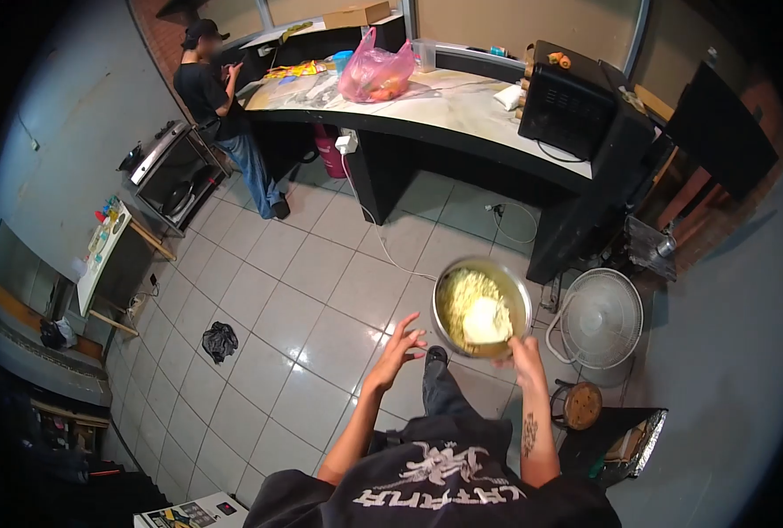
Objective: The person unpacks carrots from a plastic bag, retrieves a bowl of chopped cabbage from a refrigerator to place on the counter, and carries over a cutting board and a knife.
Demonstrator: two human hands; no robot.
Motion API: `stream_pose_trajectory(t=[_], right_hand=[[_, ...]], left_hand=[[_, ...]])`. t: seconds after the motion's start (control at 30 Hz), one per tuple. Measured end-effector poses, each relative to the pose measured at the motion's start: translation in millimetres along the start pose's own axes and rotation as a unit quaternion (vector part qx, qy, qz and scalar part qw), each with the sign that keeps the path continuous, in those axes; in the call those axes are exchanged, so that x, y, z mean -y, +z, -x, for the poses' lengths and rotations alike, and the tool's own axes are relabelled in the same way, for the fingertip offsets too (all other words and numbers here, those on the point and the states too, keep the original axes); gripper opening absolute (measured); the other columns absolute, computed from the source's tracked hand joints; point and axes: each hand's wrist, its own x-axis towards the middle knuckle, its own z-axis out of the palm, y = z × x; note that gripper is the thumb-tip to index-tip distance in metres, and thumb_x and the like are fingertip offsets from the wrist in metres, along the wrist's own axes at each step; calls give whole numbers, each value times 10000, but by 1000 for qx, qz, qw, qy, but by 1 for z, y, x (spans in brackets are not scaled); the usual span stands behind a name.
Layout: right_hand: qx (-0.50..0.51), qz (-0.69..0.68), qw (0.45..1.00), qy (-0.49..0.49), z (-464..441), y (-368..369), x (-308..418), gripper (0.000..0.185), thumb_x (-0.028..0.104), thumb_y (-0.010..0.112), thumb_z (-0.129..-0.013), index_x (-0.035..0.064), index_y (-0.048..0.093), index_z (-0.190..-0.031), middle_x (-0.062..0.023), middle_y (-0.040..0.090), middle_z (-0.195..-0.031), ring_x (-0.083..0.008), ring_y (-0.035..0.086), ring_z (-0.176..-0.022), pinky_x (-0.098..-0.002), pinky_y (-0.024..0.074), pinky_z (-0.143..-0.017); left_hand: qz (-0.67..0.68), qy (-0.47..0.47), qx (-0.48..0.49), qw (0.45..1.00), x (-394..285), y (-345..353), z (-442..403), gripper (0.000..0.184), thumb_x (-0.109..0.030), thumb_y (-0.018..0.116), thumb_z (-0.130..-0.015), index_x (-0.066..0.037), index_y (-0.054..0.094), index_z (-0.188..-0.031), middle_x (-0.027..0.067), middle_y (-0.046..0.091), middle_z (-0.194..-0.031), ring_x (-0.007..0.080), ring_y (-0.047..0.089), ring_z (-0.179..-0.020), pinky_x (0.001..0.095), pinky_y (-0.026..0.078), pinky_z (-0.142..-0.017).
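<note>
A round metal bowl is held out in front of me above the floor. Inside it lie a pale yellow, crumbly food and a smooth, whitish lump on top; I cannot tell their exact kind. My right hand grips the bowl's near right rim, some fingers hidden beneath it. To the left of the bowl, my left hand is open with fingers spread. It holds nothing and appears apart from the rim.
A curved counter bears a pink plastic bag and a black oven. A person stands at its left end. A fan and a stool are at right. A white cable and a black bag lie on the floor.
</note>
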Motion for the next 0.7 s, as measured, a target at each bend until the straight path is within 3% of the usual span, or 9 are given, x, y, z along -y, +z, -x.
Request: stream_pose_trajectory(t=[0.07, 0.37, 0.67, 0.7], right_hand=[[26, -6, 999, -22, -57, 19, 28, 339, 105, 424, -896, -179, 516, -1055, -270, 628, -899, -291, 660, -628, -370, 574, -514], [45, -111, 992, -50, -266, 114, 153, 359, 115, 403, -908, -178, 431, -1114, -292, 613, -934, -341, 670, -702, -415, 593, -623], [-25, -123, 990, -58, -431, 192, 231, 372, 127, 386, -921, -172, 433, -1137, -293, 618, -946, -331, 676, -687, -360, 601, -588], [-56, -121, 990, -49, -451, 201, 238, 372, 122, 390, -920, -171, 427, -1146, -298, 616, -943, -335, 676, -681, -358, 603, -578]], left_hand=[[5, 13, 10, 1000, -26, -14, -43, 684, -467, 525, -890, -157, 273, -1445, 111, 484, -1250, 209, 511, -1081, 409, 435, -930], [38, 58, 24, 997, -127, -43, -217, 579, -368, 498, -943, -162, 287, -1440, 76, 519, -1205, 202, 556, -1051, 366, 448, -907], [113, 16, 88, 990, -179, -58, -414, 528, -299, 497, -964, -175, 291, -1434, 96, 524, -1207, 195, 601, -998, 323, 473, -875], [100, 6, 96, 990, -184, -60, -432, 589, -383, 505, -944, -171, 275, -1443, 108, 533, -1216, 226, 582, -1024, 363, 454, -892]])
